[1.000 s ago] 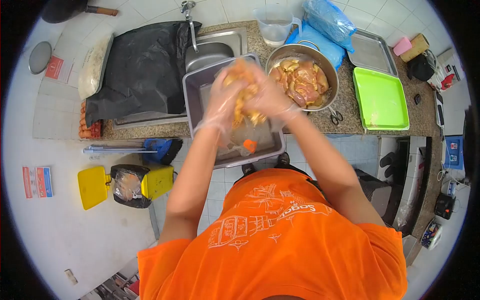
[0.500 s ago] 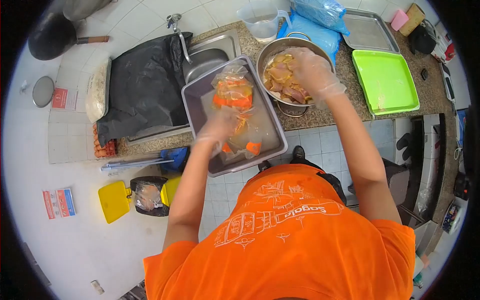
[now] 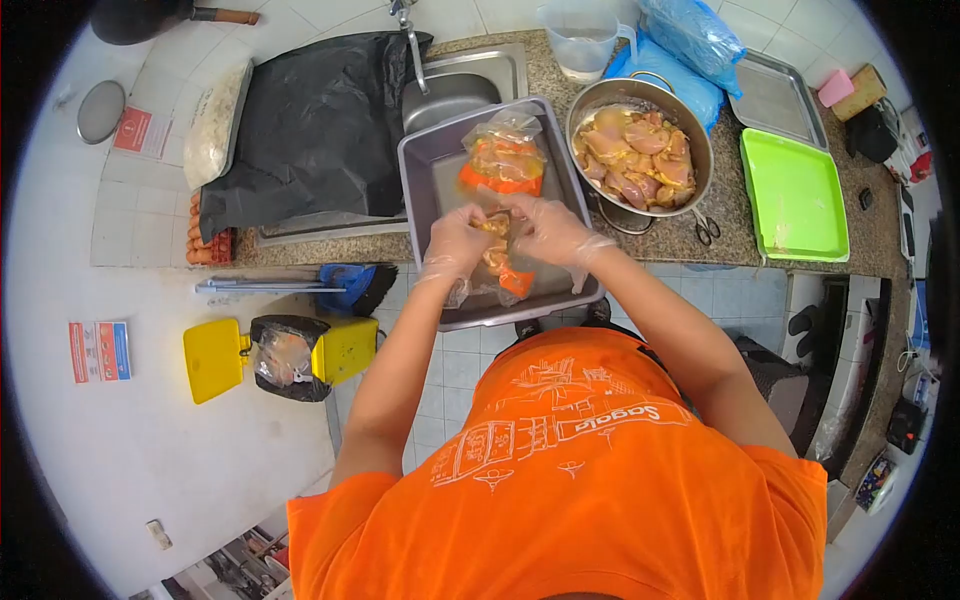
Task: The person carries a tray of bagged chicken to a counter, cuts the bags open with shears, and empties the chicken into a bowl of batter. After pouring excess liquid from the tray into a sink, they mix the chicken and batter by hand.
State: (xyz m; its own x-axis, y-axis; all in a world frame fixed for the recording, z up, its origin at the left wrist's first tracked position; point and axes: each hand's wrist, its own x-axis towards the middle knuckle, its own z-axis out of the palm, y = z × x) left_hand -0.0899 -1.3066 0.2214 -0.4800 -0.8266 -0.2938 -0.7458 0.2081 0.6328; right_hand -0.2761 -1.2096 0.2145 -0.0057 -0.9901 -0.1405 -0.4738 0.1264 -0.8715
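Both hands wear clear plastic gloves and are over a grey tub (image 3: pixel 425 190). A clear plastic bag with orange print (image 3: pixel 512 280), pieces of meat showing at its upper part, is between them. My left hand (image 3: pixel 458 245) is closed on the bag's left side, fingers pinched. My right hand (image 3: pixel 553 235) pinches at its upper right; the fingertips are partly hidden. Just beyond the hands, a fuller bag of meat (image 3: pixel 503 165) with an orange band lies in the tub. To the right, a steel pot (image 3: pixel 708 165) holds raw, yellowish chicken pieces (image 3: pixel 640 150).
Behind the tub is a steel sink (image 3: pixel 455 95) with a tap (image 3: pixel 412 50). Black plastic sheeting (image 3: pixel 310 130) covers the counter's left. Scissors (image 3: pixel 707 230) lie beside the pot, with a green tray (image 3: pixel 795 195) farther right. A measuring jug (image 3: pixel 580 40) and blue bags (image 3: pixel 690 40) stand behind.
My right hand has left the pot and come to the bag in the tub beside my left hand. The bag is now raised between both hands. The camera view has shifted.
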